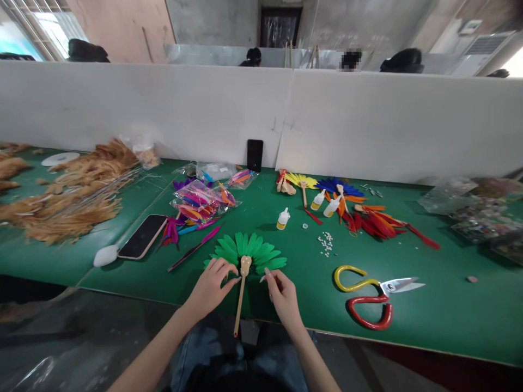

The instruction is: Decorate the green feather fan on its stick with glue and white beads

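Note:
A fan of green feathers lies near the table's front edge, its wooden centre dotted with small pale beads. Its thin handle points toward me and sticks out past the edge. Beside the fan's neck, on the left, is my left hand; its thumb and index finger are apart, with the tips close to the wood. My right hand is at the right lower feathers, fingers curled and thumb close to the index finger. Whatever those fingertips hold, if anything, is too small to make out.
Red-and-yellow-handled scissors lie right, below scattered white beads. Small glue bottles stand behind the fan, near finished feather fans. To the left are bagged feathers, a phone and brown fibre bundles.

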`<state>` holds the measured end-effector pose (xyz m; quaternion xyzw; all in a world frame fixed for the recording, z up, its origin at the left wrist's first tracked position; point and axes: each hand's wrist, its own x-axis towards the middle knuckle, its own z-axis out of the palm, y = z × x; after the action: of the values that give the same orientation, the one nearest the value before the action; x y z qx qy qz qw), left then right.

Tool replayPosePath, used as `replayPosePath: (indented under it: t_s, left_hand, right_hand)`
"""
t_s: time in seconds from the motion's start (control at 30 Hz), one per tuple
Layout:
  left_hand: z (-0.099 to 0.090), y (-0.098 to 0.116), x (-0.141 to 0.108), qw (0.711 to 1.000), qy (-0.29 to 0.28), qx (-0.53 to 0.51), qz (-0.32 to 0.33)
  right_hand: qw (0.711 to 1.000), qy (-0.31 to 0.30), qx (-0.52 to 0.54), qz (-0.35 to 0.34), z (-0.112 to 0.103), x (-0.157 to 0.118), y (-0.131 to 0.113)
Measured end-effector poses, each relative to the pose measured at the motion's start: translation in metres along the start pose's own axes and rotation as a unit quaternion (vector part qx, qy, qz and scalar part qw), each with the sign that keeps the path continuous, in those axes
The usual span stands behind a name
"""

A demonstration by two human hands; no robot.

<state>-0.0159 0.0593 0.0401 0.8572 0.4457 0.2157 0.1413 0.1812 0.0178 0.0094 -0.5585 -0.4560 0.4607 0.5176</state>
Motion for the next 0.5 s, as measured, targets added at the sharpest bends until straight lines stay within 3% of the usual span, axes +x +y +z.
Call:
replayPosePath:
  t_s: [0.5]
  left_hand:
    - [0.0067,-0.0012,0.0019,0.997,0.006,0.035,0.075]
  right_hand:
    - [1.000,0.003,0.008,0.004,0.0005,-0.0018,-0.0021]
